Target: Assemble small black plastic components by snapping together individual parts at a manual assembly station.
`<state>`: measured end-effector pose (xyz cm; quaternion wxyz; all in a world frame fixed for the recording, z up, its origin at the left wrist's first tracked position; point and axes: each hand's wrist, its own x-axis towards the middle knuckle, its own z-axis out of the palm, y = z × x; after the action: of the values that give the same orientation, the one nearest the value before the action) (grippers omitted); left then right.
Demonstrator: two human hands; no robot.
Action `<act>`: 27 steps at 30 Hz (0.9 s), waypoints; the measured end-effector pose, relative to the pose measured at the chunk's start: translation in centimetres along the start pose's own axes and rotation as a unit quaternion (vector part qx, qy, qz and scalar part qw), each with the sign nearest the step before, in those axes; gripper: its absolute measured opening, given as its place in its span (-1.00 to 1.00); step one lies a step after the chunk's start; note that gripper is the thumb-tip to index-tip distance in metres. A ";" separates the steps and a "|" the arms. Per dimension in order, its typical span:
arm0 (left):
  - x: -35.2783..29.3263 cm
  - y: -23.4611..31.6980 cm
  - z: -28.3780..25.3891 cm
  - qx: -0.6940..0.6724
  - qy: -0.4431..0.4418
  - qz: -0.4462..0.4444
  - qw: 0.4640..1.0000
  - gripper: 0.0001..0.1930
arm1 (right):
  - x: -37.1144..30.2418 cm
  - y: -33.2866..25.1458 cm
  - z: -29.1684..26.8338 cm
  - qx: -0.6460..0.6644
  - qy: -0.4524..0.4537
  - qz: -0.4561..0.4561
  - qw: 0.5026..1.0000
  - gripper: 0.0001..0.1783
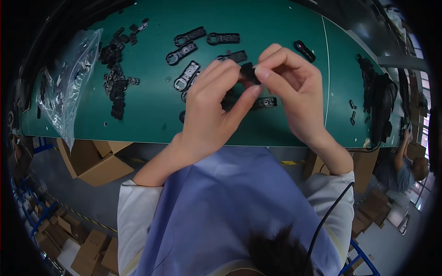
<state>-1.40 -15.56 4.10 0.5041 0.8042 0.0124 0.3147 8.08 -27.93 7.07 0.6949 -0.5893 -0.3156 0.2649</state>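
Observation:
Above the green table my two hands meet at a small black plastic part (249, 72). My left hand (214, 99) is closed on its left side, thumb pointing up toward it. From the right, thumb and forefinger of my right hand (294, 80) pinch the same part. Its exact kind is too small and covered to tell. Around the hands lie several elongated black housings with a ring at one end, such as a housing (189, 37) beyond my left hand and another housing (265, 102) beneath the hands. Part of the group is hidden behind my left hand.
A pile of small black pieces (117, 85) and a clear plastic bag (73, 78) occupy the table's left. Farther right lie a single black housing (305, 51), tiny black parts (352, 112) and a dark heap (382, 99). An open cardboard box (99, 161) stands below the front edge.

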 end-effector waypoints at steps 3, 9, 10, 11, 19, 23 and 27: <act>2.0 0.7 0.4 -0.058 -0.048 -0.020 0.997 -0.91 | -0.4 -0.2 -1.3 0.017 0.042 -0.033 0.998 -0.95; 7.1 0.3 -0.1 -0.091 -0.217 -0.039 0.971 -0.85 | 1.4 -2.5 -3.6 -0.089 0.044 -0.133 0.986 -0.79; 7.6 0.2 0.0 -0.110 -0.242 -0.064 0.962 -0.84 | 1.7 -2.2 -4.3 -0.087 0.047 -0.135 0.986 -0.79; 7.8 0.0 0.4 -0.108 -0.246 -0.063 0.961 -0.84 | 1.8 -1.6 -5.2 -0.150 0.032 -0.185 0.971 -0.84; 5.4 -2.7 3.9 0.126 -0.219 0.115 0.961 -0.86 | 0.6 -1.0 -10.7 -0.465 0.009 -0.356 0.811 -0.91; 5.7 -4.8 4.7 0.156 -0.268 0.125 0.942 -0.85 | 0.1 0.3 -11.5 -0.427 0.004 -0.257 0.867 -0.89; 6.0 -5.1 4.6 0.206 -0.234 0.130 0.941 -0.85 | -0.2 1.9 -11.0 -0.416 -0.004 -0.193 0.889 -0.89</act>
<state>7.31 -14.68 1.52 0.2705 0.9360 -0.1466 0.1708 16.23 -34.91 4.03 0.4223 -0.7508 -0.5073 -0.0274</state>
